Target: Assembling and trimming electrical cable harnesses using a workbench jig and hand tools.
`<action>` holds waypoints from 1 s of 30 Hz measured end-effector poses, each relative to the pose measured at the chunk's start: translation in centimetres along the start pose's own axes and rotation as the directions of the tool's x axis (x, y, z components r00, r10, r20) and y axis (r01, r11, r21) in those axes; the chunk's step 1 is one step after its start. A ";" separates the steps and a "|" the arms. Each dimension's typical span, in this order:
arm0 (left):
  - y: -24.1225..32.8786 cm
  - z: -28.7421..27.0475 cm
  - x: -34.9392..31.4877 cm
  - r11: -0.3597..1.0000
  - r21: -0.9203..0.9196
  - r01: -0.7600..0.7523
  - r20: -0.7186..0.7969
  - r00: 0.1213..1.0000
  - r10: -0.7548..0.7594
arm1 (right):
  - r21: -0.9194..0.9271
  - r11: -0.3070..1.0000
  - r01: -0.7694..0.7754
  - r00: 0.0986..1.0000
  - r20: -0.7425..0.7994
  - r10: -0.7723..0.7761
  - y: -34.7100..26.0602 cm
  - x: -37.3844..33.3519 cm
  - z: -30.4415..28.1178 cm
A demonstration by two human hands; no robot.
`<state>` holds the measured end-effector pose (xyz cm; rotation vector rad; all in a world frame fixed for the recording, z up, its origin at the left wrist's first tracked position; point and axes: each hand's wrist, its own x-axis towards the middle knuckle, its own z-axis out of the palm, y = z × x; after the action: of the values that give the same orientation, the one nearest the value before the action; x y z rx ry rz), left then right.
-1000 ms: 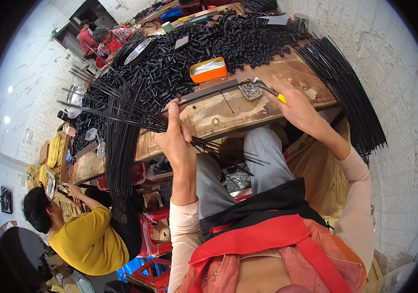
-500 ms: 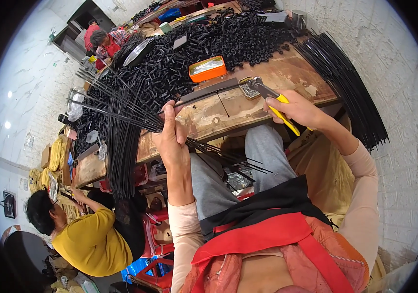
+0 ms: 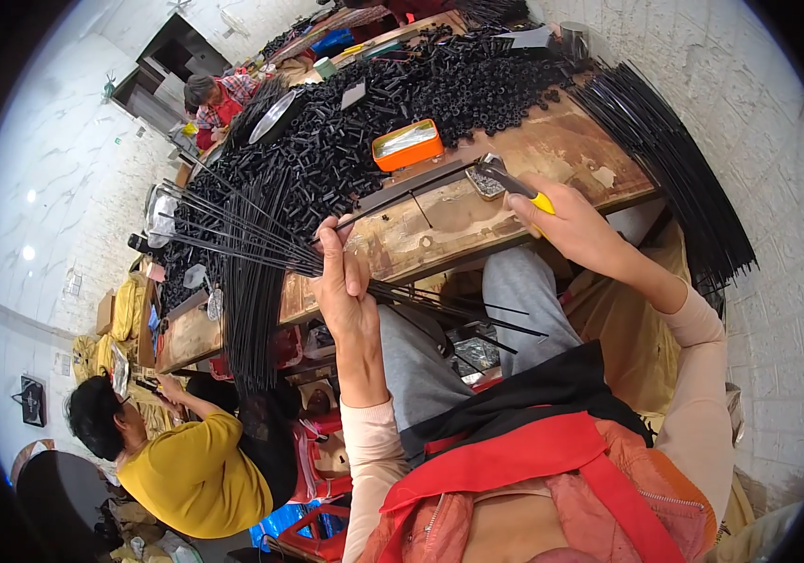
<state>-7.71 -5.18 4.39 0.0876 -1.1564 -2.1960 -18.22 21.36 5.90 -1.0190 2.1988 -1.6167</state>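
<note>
My left hand (image 3: 345, 277) is closed around a bundle of thin black rods (image 3: 256, 233), which fan out to the left and trail over my lap. From its raised fingertips one black rod (image 3: 405, 196) runs up to the right, to the jaws of the pincers (image 3: 507, 178). Wrapped round their yellow handles is my right hand (image 3: 573, 223). The rod's tip meets the jaws just above a small tray (image 3: 484, 186) of shiny little pieces. Whether the jaws grip the tip is too small to tell.
A flat dark bar (image 3: 421, 180) lies on the wooden table (image 3: 561, 141), near an orange box (image 3: 407, 144). Heaped black tubular parts (image 3: 327, 150) cover the far side. Rod bundles hang over the edge at left (image 3: 256, 319) and right (image 3: 669, 169). A person in yellow (image 3: 186, 469) sits left.
The pincers' handles, spread wide before, are now squeezed together in my right hand. The view has shifted slightly; my left hand still holds the rods.
</note>
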 end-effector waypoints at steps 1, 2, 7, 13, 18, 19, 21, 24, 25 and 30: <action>0.0 0.0 -0.1 1.000 0.001 0.000 0.000 1.000 0.000 | -0.253 0.967 0.045 0.990 -0.119 -0.078 -0.3 -0.1 0.0; 0.0 0.1 -0.2 1.000 0.021 0.006 -0.015 1.000 -0.006 | -0.253 0.966 0.046 0.990 -0.120 -0.079 0.0 -0.2 0.1; 0.0 0.8 -0.7 0.995 0.086 -0.042 -0.038 0.998 0.045 | -0.803 0.588 0.098 0.869 -0.218 -0.443 1.8 0.0 -0.3; 0.7 2.3 -1.4 0.969 0.235 -0.075 -0.108 0.989 0.103 | -0.974 0.216 0.061 0.768 -0.093 -0.633 3.4 1.2 -2.1; 0.9 1.7 -0.8 0.978 0.203 0.043 -0.099 0.995 -0.024 | -0.943 0.289 0.167 0.789 -0.048 -0.613 3.0 1.2 -3.0; 0.9 1.5 -0.6 0.979 0.200 0.046 -0.104 0.994 -0.026 | -0.876 0.435 0.208 0.846 -0.062 -0.529 3.0 1.0 -3.0; 1.2 1.1 0.1 0.969 0.233 0.085 -0.128 0.990 -0.056 | -0.789 0.559 0.257 0.890 -0.033 -0.455 3.0 0.7 -2.9; 1.6 0.2 0.9 0.961 0.231 0.151 -0.068 0.988 -0.138 | -0.570 0.769 0.290 0.948 0.064 -0.310 2.4 0.6 -3.1; 1.6 0.0 1.3 0.957 0.218 0.192 -0.034 0.981 -0.189 | -0.450 0.849 0.277 0.961 0.129 -0.245 2.0 0.6 -3.2; 2.7 -0.1 2.0 0.959 0.217 0.185 -0.024 0.983 -0.184 | -0.302 0.947 0.107 0.979 0.197 -0.047 0.3 0.6 -3.0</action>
<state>-7.84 -7.46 6.76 0.3044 -1.4352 -2.2175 -20.44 23.31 6.89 -1.2974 2.3536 -1.1646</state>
